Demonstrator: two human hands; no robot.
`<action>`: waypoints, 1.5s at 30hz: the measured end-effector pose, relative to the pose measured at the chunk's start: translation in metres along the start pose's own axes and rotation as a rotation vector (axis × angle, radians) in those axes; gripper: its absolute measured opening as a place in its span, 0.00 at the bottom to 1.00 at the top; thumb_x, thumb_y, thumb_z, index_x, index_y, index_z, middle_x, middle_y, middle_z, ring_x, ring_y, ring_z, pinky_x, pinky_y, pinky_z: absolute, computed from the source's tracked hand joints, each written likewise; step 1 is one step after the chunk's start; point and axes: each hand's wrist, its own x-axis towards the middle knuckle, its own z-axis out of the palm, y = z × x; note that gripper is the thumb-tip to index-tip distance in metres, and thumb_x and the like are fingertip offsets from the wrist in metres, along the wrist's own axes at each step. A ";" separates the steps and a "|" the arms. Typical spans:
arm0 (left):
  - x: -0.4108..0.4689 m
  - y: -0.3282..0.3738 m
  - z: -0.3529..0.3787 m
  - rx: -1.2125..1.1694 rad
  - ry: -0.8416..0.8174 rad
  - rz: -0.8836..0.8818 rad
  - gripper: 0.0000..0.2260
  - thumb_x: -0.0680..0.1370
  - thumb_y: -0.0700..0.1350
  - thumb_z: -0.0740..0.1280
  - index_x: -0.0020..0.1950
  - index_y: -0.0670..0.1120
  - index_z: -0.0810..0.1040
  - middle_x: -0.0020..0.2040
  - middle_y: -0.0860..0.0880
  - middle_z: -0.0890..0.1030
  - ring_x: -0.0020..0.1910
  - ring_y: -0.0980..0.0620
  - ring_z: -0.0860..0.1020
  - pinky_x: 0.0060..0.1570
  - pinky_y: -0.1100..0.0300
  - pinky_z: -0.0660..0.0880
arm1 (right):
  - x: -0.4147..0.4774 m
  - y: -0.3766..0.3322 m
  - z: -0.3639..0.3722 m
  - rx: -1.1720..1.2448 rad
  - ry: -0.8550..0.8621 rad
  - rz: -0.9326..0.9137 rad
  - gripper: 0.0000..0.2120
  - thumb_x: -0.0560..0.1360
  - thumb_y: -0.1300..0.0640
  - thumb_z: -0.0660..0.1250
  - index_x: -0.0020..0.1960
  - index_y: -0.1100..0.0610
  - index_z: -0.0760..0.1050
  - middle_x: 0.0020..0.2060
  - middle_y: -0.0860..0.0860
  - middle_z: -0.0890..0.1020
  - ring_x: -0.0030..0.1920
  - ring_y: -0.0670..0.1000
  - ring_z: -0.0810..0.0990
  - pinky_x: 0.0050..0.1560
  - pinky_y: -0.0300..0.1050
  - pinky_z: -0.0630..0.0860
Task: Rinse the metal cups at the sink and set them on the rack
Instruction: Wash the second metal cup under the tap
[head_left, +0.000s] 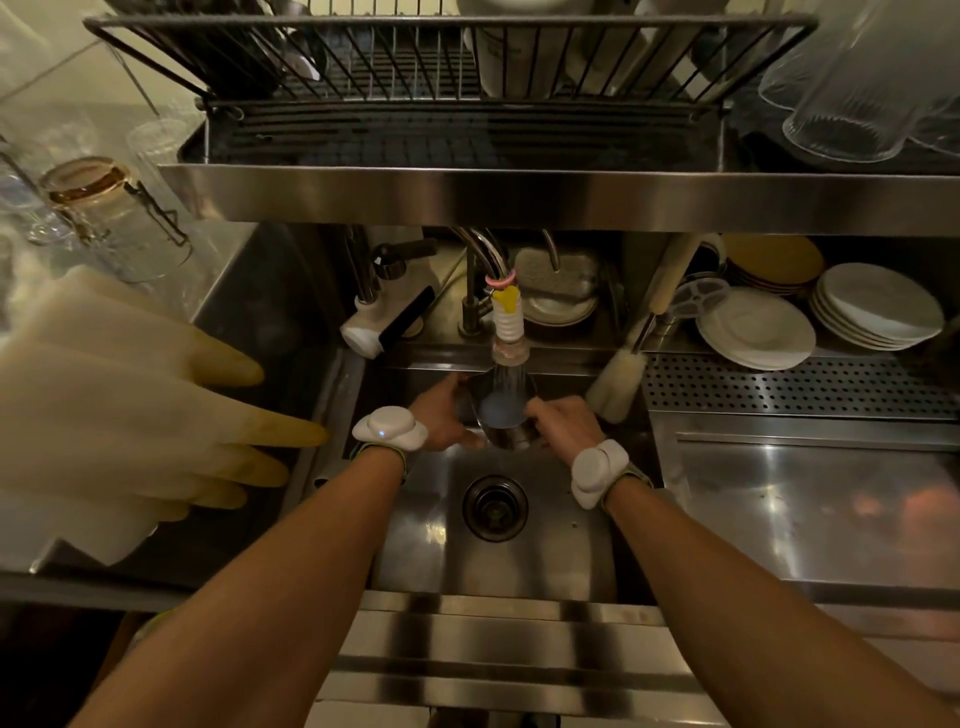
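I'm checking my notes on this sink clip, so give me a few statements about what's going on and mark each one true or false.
1. Both hands hold the metal cup under the faucet. True: the left hand and right hand grip its two sides.
2. Water is running into the cup. True.
3. The cup is already on the rack. False: it is over the sink.
4. The stacked white plates sit left of the sink. False: they are on the right.
5. The rubber gloves are being worn. False: they lie on the left counter; the hands are bare.
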 end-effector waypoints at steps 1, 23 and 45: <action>0.002 -0.002 -0.003 0.058 -0.006 -0.016 0.37 0.66 0.40 0.78 0.72 0.45 0.65 0.68 0.45 0.74 0.67 0.44 0.73 0.65 0.53 0.72 | 0.001 0.003 0.000 -0.019 0.036 -0.042 0.17 0.74 0.54 0.64 0.28 0.59 0.73 0.27 0.54 0.73 0.31 0.50 0.70 0.37 0.43 0.67; 0.011 -0.004 -0.006 0.241 0.028 -0.112 0.22 0.72 0.50 0.72 0.64 0.45 0.76 0.63 0.44 0.78 0.61 0.44 0.77 0.59 0.57 0.74 | 0.010 -0.001 0.003 -0.208 -0.078 -0.029 0.18 0.79 0.49 0.60 0.32 0.54 0.72 0.30 0.50 0.75 0.34 0.49 0.74 0.43 0.44 0.69; -0.004 0.002 -0.012 0.240 0.048 -0.115 0.22 0.72 0.51 0.72 0.64 0.45 0.76 0.65 0.45 0.77 0.63 0.44 0.76 0.59 0.57 0.73 | 0.002 -0.008 -0.017 -0.956 0.035 -0.305 0.14 0.75 0.47 0.65 0.44 0.58 0.80 0.45 0.58 0.82 0.49 0.58 0.79 0.57 0.56 0.74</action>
